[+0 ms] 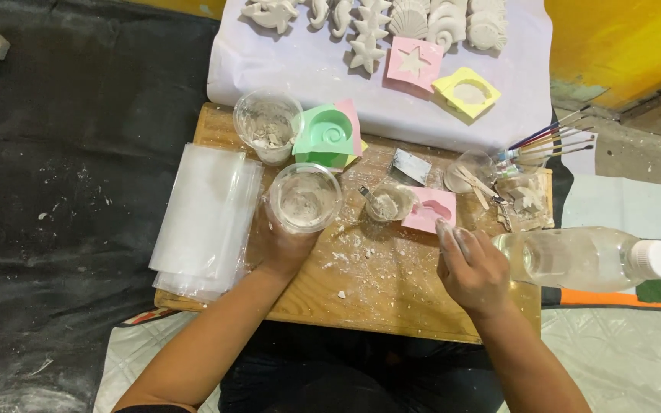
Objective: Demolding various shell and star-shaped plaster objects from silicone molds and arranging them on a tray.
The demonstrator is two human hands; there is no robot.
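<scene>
Fingers of the left hand [284, 248] wrap from below around a clear plastic cup [304, 197] holding white residue, raised over the wooden board [376, 294]. Her right hand [472, 268] grasps a capped clear bottle [587, 258] lying sideways, beside a pink mould [430, 209].

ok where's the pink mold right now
The pink mold lies on the wooden board, right of centre in the head view, just above the right hand and beside a small plaster-filled cup.

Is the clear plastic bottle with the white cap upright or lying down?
Lying down: the clear plastic bottle points sideways in the right hand, cap on.
</scene>
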